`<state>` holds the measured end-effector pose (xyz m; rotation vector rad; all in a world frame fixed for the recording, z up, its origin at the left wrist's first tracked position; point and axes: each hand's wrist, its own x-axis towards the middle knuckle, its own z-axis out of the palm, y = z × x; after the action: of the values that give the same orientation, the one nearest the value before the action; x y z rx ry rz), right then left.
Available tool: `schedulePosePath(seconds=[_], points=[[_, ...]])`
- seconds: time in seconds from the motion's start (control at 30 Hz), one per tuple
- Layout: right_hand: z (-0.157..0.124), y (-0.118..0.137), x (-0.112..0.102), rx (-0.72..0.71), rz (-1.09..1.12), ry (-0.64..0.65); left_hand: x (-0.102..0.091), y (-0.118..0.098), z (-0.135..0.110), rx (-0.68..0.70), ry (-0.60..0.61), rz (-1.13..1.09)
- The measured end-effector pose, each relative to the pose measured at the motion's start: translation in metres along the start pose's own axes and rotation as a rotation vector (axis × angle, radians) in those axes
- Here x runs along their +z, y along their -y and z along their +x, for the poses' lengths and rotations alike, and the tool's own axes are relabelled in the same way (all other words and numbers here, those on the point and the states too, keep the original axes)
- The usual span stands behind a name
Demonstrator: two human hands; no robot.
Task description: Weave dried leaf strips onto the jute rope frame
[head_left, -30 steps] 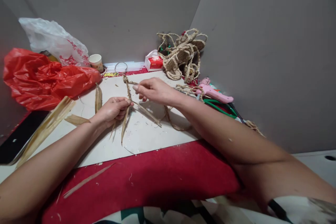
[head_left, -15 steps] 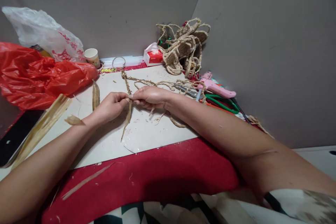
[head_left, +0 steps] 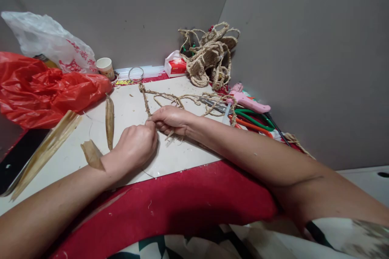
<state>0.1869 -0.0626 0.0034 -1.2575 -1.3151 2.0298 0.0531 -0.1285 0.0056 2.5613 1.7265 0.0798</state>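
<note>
A thin braided cord of dry plant fibre runs down the white board to my fingers. My right hand pinches the cord's near end from the right. Close against it, my left hand is closed with its back turned up, its fingertips meeting the right hand's; they grip the fibre strands, which the hand mostly hides. A pale loose strand end shows under my right hand. More twisted cord lies behind my right hand. A dry husk piece lies left of my left hand, and a curled scrap sits by that wrist.
At the back stand a heap of woven rope pieces, a tissue pack and a paper cup. A red plastic bag and a phone are at left. A pink glue gun and green-handled scissors lie at right.
My left hand has rolled over and come nearer to me, its back now up. It covers the strand that hung down before. My right hand has dropped slightly, still pinching.
</note>
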Motion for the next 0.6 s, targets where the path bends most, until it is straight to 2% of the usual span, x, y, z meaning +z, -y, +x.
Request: schedulePosePath(seconds=[0.07,0.13,0.2,0.23,0.27,0.3,0.33,0.4,0.43,0.5,0.6], points=[[-0.001,0.004,-0.004,0.022,0.025,0.065,-0.003,0.000,-0.001,0.060,-0.027,-0.139],[0.000,0.006,-0.010,0.033,0.055,0.136,-0.006,0.005,0.004,0.052,-0.158,-0.364],[0.002,0.008,-0.014,0.044,0.088,0.195,-0.006,0.014,0.013,-0.064,-0.347,-0.651],[0.003,0.008,-0.015,0.050,0.103,0.221,-0.006,0.018,0.019,-0.145,-0.399,-0.815],[0.004,0.007,-0.016,0.056,0.112,0.241,-0.004,0.022,0.025,-0.218,-0.385,-0.996],[0.005,0.007,-0.017,0.056,0.115,0.253,-0.003,0.026,0.030,-0.279,-0.303,-1.175],[0.006,0.007,-0.018,0.052,0.113,0.260,-0.001,0.028,0.034,-0.315,-0.170,-1.327],[0.006,0.007,-0.018,0.042,0.094,0.270,0.002,0.029,0.038,-0.347,0.073,-1.477],[0.006,0.007,-0.018,0.035,0.076,0.271,0.002,0.029,0.038,-0.347,0.134,-1.477],[0.005,0.008,-0.018,0.020,0.026,0.266,0.003,0.029,0.037,-0.339,0.138,-1.404],[0.002,0.010,-0.018,-0.041,-0.114,0.249,0.004,0.033,0.036,-0.285,0.067,-1.287]])
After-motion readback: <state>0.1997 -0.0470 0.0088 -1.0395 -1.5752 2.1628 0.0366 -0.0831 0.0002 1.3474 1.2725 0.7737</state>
